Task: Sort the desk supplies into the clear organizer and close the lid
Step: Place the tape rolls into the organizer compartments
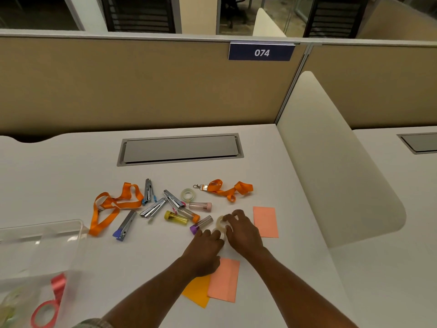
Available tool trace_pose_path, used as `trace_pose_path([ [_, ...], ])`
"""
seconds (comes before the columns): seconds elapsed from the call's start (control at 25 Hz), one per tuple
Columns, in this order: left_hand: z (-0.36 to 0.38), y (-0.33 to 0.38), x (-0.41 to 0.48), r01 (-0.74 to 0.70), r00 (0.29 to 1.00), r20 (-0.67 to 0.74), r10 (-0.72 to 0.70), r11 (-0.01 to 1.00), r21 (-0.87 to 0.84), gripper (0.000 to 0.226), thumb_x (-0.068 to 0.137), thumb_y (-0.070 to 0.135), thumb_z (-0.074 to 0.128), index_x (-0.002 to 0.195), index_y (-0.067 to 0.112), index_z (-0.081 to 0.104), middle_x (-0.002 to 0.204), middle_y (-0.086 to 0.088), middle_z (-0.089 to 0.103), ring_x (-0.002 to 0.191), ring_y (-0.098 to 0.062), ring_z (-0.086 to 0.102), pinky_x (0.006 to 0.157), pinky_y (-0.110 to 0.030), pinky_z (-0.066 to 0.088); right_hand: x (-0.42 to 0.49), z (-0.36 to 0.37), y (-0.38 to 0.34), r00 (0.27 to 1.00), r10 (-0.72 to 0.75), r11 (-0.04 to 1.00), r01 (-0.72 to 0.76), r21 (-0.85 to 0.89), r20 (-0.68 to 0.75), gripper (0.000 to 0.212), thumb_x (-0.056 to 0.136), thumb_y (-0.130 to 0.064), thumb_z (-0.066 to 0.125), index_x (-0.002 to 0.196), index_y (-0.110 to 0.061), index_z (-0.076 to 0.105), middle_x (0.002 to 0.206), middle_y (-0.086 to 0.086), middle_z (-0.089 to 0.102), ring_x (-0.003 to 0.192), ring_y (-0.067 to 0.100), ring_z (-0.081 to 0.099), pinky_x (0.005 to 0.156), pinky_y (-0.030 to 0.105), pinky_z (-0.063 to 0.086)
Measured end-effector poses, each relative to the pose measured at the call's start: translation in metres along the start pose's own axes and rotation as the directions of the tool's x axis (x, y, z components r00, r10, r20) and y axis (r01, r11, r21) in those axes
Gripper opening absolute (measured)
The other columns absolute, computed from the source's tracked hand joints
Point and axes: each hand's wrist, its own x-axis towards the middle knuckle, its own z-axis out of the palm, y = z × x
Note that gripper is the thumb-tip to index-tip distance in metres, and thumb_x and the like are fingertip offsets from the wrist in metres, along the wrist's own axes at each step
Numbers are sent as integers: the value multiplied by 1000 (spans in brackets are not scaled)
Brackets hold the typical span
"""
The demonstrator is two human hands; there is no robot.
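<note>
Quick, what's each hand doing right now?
Left hand: fingertips at the clear tape roll; grip cannot be told.
Right hand: fingers curled round the same roll, holding it.

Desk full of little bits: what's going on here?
A person is tidying desk supplies. The right hand grips a tape roll, and the left hand is at it too. Staplers, lanyards, tubes and notes lie loose on the desk. The organizer at left holds red tape.
</note>
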Motion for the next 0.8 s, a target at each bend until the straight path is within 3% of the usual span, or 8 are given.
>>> trace_pose_path([
  [0.24, 6, -5, -23, 20, 999, -41, -23, 997, -70, 28, 88, 28, 53, 113, 16, 58, 114, -6, 55, 98, -26, 49, 84, -38, 41, -15, 9, -8, 984, -158, 975, 168, -144, 80, 37, 92, -23, 54, 129, -22, 56, 140, 3, 46, 117, 24, 51, 87, 36, 51],
  [0.36, 9, -13, -39, 12, 995, -97, -17, 999, -49, 22, 86, 13, 52, 107, 16, 52, 106, -8, 55, 92, -28, 48, 74, -37, 39, -24, 13, -10, 994, -96, 987, 101, -127, 45, 34, 93, -28, 56, 125, -19, 58, 135, 3, 48, 114, 22, 53, 86, 33, 52],
  [0.48, 12, -22, -56, 31, 985, -166, -46, 995, -94, 27, 85, 6, 51, 110, 16, 47, 104, -8, 56, 88, -25, 48, 71, -34, 35, -30, 15, -26, 998, 32, 996, -27, 88, -59, 31, 88, -32, 64, 114, -17, 62, 120, 1, 57, 103, 18, 60, 84, 28, 52],
  [0.6, 8, -35, -81, 74, 955, -258, -144, 962, -264, 28, 88, 17, 53, 116, 19, 49, 111, -3, 58, 92, -21, 50, 77, -32, 40, -36, 17, -56, 989, 122, 934, -88, 346, -77, 19, 89, -29, 64, 102, -15, 63, 102, 1, 66, 88, 18, 64, 77, 28, 51],
  [0.68, 5, -48, -102, 108, 920, -303, -250, 903, -417, 26, 89, 22, 57, 115, 21, 54, 111, 0, 59, 94, -16, 52, 80, -28, 44, -41, 18, -84, 982, 189, 847, -151, 510, -23, 15, 94, -25, 58, 100, -13, 64, 101, 3, 71, 83, 18, 68, 75, 33, 57],
  [0.8, 2, -76, -141, 137, 844, -359, -399, 807, -575, 13, 90, 24, 57, 103, 23, 59, 101, 1, 61, 83, -10, 52, 72, -22, 44, -52, 21, -138, 966, 229, 661, -245, 709, 121, 16, 96, -20, 52, 98, -10, 65, 94, 8, 73, 69, 15, 73, 65, 34, 59],
])
